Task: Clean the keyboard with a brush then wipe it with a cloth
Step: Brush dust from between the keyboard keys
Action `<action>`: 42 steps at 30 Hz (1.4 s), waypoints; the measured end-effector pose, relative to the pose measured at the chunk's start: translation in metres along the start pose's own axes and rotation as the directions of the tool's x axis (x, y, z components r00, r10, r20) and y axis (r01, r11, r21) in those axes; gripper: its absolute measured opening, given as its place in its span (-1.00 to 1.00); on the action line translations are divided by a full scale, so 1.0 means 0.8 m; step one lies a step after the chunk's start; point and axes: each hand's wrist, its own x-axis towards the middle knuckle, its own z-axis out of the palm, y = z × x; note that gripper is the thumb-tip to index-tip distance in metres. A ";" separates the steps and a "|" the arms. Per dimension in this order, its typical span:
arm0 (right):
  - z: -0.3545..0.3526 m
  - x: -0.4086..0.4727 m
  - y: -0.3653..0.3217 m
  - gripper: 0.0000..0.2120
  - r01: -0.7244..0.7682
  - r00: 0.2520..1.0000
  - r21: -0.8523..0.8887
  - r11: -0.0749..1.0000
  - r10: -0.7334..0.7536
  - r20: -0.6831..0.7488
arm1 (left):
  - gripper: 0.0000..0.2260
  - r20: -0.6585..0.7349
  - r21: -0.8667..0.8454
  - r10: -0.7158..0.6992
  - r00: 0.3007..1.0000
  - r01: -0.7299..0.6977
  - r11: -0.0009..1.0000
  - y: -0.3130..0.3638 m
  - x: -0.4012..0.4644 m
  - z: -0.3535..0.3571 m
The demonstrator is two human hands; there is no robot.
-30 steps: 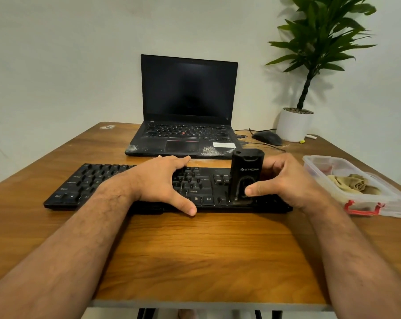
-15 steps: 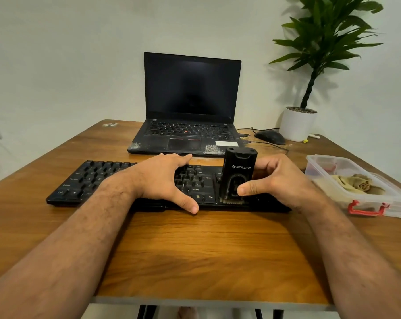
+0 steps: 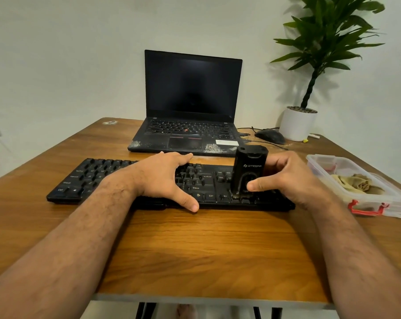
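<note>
Black brush (image 3: pixel 249 173) upright in right hand (image 3: pixel 289 180), left hand (image 3: pixel 165 178) flat on keyboard (image 3: pixel 208 185)

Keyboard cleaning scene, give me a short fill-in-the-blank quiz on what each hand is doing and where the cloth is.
1. The right hand holds the black brush upright, bristles down on the ____.
2. The left hand rests flat and spread on the keyboard, holding ____.
3. The cloth lies in the clear plastic ____ at the table's right edge.

Missing words: keyboard; nothing; container
</note>
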 end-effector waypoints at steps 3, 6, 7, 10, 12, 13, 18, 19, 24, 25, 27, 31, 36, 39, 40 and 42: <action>-0.004 -0.004 0.002 -0.73 0.016 0.999 0.048 0.999 -0.018 0.027 | 0.39 0.001 -0.003 -0.001 1.000 0.001 1.000 0.002 -0.001 0.001; 0.002 -0.003 -0.001 -0.76 -0.014 0.995 0.029 0.999 0.011 0.103 | 0.34 0.002 0.000 0.007 1.000 -0.007 1.000 0.008 -0.003 -0.001; 0.002 -0.001 0.000 -0.75 -0.033 0.997 0.013 0.999 0.032 0.075 | 0.31 0.002 -0.001 0.008 1.000 -0.008 1.000 0.010 -0.005 -0.002; -0.001 0.006 0.005 -0.67 -0.114 0.986 -0.039 0.993 0.108 -0.131 | 0.27 -0.004 -0.001 0.015 1.000 -0.015 1.000 0.013 -0.007 -0.003; 0.000 0.007 0.006 -0.67 -0.148 0.973 -0.042 0.988 0.138 -0.187 | 0.25 -0.003 -0.001 0.018 1.000 -0.018 1.000 0.016 -0.008 -0.005; 0.001 0.006 0.007 -0.68 -0.158 0.972 -0.033 0.987 0.150 -0.182 | 0.24 -0.001 0.001 0.022 1.000 -0.022 1.000 0.017 -0.008 -0.005; -0.010 0.011 0.010 -0.87 -0.164 0.941 0.126 0.978 0.193 -0.278 | 0.19 0.011 0.014 0.058 0.998 -0.059 0.998 0.016 -0.003 -0.001; -0.016 0.014 0.011 -0.88 -0.148 0.933 0.178 0.973 0.197 -0.301 | 0.19 0.011 0.023 0.066 0.998 -0.066 0.998 0.018 -0.001 0.001; -0.036 0.023 0.027 -0.77 -0.106 0.890 0.260 0.960 0.208 -0.405 | 0.14 0.034 0.077 0.089 0.995 -0.091 0.993 0.046 0.010 0.003; -0.036 0.024 0.032 -0.73 -0.108 0.883 0.254 0.961 0.210 -0.419 | 0.14 0.047 0.084 0.082 0.996 -0.086 0.993 0.051 0.012 0.001; -0.034 0.028 0.042 -0.59 -0.116 0.880 0.217 0.969 0.201 -0.431 | 0.18 0.075 0.070 0.064 0.995 -0.069 0.995 0.056 0.020 -0.002; -0.028 0.036 0.041 -0.53 -0.114 0.901 0.122 0.986 0.154 -0.405 | 0.28 0.128 0.006 0.035 0.991 -0.036 0.999 0.070 0.043 -0.008; -0.024 0.039 0.039 -0.53 -0.166 0.861 -0.070 0.984 0.110 -0.497 | 0.37 0.109 0.055 0.013 0.994 -0.019 0.998 0.082 0.064 0.000; -0.025 0.040 0.036 -0.48 -0.164 0.822 -0.163 0.973 0.043 -0.568 | 0.24 0.064 0.080 0.077 0.995 -0.082 0.993 0.074 0.057 0.009; -0.023 0.039 0.035 -0.50 -0.129 0.850 -0.140 0.982 0.036 -0.526 | 0.22 0.068 0.104 0.100 0.993 -0.107 0.989 0.073 0.053 0.011; -0.015 0.037 0.032 -0.53 -0.108 0.898 -0.148 0.983 0.033 -0.438 | 0.29 0.088 0.171 0.127 0.988 -0.140 0.975 0.069 0.047 0.012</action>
